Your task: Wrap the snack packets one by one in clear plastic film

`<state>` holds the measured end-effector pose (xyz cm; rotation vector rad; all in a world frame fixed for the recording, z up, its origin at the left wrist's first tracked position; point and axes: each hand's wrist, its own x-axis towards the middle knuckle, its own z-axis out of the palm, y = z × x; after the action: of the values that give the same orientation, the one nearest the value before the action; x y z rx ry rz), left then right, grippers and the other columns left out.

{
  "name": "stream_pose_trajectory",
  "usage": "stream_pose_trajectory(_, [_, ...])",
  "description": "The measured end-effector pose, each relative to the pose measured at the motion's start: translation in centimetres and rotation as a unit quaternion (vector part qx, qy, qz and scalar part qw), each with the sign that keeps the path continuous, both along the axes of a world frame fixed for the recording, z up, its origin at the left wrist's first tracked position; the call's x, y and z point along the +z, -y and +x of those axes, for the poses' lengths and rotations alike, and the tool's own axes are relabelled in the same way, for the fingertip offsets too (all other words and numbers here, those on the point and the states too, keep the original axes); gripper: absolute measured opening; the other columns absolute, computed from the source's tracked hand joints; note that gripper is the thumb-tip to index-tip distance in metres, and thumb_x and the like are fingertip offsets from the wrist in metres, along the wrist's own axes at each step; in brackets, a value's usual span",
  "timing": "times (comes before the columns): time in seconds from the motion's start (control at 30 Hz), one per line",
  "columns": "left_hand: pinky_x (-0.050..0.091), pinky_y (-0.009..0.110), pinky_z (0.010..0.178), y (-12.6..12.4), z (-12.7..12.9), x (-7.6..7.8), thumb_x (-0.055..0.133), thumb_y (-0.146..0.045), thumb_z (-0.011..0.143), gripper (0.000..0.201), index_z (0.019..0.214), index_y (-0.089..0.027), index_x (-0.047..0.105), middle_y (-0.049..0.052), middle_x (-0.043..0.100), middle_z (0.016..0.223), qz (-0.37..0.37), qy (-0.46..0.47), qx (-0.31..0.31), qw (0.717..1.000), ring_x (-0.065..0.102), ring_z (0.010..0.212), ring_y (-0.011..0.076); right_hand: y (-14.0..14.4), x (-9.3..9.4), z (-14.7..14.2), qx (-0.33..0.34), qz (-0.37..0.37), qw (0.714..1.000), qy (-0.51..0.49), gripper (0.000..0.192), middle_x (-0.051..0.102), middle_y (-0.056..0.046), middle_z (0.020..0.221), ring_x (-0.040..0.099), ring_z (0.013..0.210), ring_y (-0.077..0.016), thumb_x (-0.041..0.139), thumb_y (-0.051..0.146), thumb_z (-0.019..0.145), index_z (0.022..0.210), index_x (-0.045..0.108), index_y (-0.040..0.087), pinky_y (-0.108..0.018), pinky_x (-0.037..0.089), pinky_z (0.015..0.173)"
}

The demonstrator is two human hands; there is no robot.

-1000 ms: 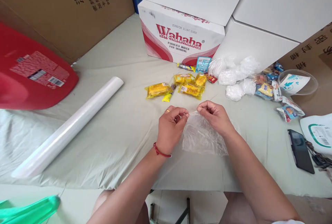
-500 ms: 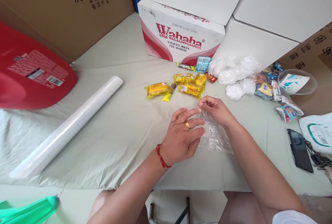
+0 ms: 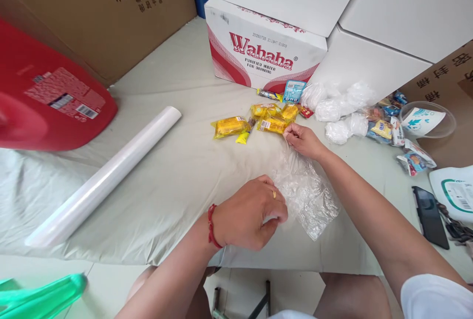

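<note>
A crumpled clear plastic bag [image 3: 312, 206] hangs and spreads between my hands over the cloth-covered surface. My right hand [image 3: 305, 142] pinches its upper end, close to the yellow snack packs. Curled fingers on my left hand [image 3: 254, 213] close on the bag's lower left edge; the fingertips are partly hidden. A gold ring and a red bracelet show on this hand and wrist. Beyond the hands lie several yellow-wrapped snacks [image 3: 231, 126], a blue packet [image 3: 294, 91] and a small red packet [image 3: 306, 111].
A long white plastic roll [image 3: 107, 176] lies at the left, beside a red jug [image 3: 55, 87]. At the back stands a Wahaha carton [image 3: 266, 48]. To the right are bundled clear bags [image 3: 336, 102], a plastic cup [image 3: 449, 124], a phone [image 3: 430, 215] and a white bottle [image 3: 453, 191].
My left hand has moved down and toward me, its spread fingers now curled. The bag is stretched longer between my hands. My right hand keeps its pinch, slightly farther away.
</note>
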<state>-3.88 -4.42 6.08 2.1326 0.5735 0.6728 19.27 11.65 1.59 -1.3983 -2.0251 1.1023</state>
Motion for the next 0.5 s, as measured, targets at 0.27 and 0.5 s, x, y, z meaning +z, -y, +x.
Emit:
stream_pose_trajectory(0.27, [0.046, 0.024, 0.069, -1.1, -3.5, 1.3, 0.059, -0.009, 0.072, 0.015, 0.077, -0.019, 0.069, -0.002, 0.072, 0.075, -0.193, -0.105, -0.121, 0.968, 0.062, 0.066, 0.0117, -1.0, 0.3, -0.2, 0.047, -0.004, 0.999, 0.006, 0.027, 0.052, 0.005, 0.065, 0.043, 0.057, -0.0116, 0.06, 0.048, 0.089, 0.086, 0.059, 0.021, -0.026, 0.033, 0.058])
stream_pose_trajectory(0.5, [0.047, 0.023, 0.062, -2.1, -4.4, 2.0, 0.054, -0.044, 0.096, 0.035, 0.114, -0.021, 0.072, 0.002, 0.076, 0.094, -0.329, -0.204, -0.009, 0.922, 0.067, 0.059, 0.0129, -1.2, 1.2, -1.0, 0.081, 0.063, 0.993, 0.054, 0.029, 0.061, 0.0, 0.074, 0.051, 0.065, -0.0153, 0.058, 0.046, 0.092, 0.088, 0.066, 0.018, -0.029, 0.038, 0.064])
